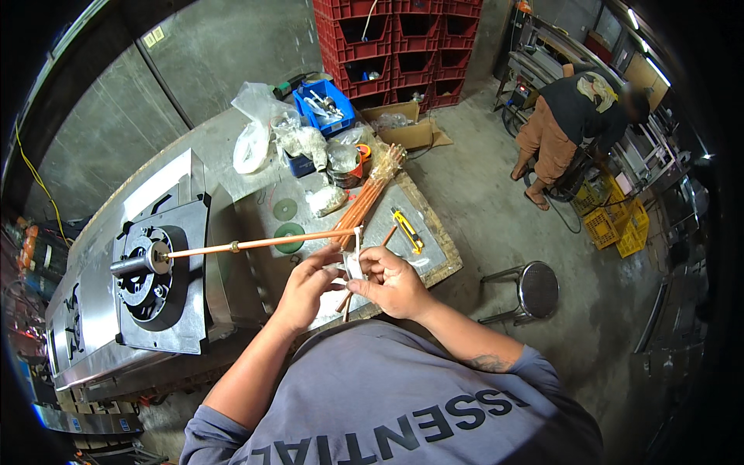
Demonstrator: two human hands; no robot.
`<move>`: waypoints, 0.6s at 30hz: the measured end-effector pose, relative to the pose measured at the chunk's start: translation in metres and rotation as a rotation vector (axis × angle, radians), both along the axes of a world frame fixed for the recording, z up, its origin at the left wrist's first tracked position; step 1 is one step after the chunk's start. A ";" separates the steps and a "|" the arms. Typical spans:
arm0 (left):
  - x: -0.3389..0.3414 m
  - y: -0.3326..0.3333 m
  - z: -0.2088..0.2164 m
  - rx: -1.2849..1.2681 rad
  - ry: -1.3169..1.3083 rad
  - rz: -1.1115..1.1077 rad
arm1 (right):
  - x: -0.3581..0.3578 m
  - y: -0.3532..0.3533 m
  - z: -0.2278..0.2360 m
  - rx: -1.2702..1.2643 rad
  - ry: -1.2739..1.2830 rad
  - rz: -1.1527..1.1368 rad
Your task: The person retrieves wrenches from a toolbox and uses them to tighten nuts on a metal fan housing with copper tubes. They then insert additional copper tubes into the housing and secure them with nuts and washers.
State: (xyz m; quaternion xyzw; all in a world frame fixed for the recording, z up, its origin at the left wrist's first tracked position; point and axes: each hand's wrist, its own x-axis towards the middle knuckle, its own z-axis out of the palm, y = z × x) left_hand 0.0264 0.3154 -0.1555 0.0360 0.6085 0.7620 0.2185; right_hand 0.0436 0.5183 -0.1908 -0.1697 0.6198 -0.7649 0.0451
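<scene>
A long copper tube (287,239) runs from the round burner (146,267) to just above my hands, with a brass nut (235,246) partway along it. From the tube's right end hangs a narrow white strip (357,244) that looks like thread seal tape. My left hand (311,284) and my right hand (391,284) come together below that end. Both have their fingers closed on a white piece (354,267) at the strip's lower end, partly hidden by the fingers. Beside my right hand lies a yellow utility knife (408,232).
A bundle of copper tubes (364,203) lies across the bench beyond my hands. Green discs (289,236), plastic bags (254,143) and a blue bin (324,108) lie farther back. A round stool (536,290) stands at right; another person (570,116) bends over beyond it.
</scene>
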 end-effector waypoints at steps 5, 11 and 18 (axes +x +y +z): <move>0.004 0.010 -0.009 -0.311 0.295 0.057 | -0.029 0.005 0.000 -0.033 -0.197 0.090; -0.005 0.011 -0.005 -0.323 0.271 0.091 | -0.069 0.005 -0.004 -0.012 -0.085 0.032; 0.017 0.020 0.046 -1.023 1.000 0.021 | -0.095 0.022 0.005 0.324 0.715 -0.235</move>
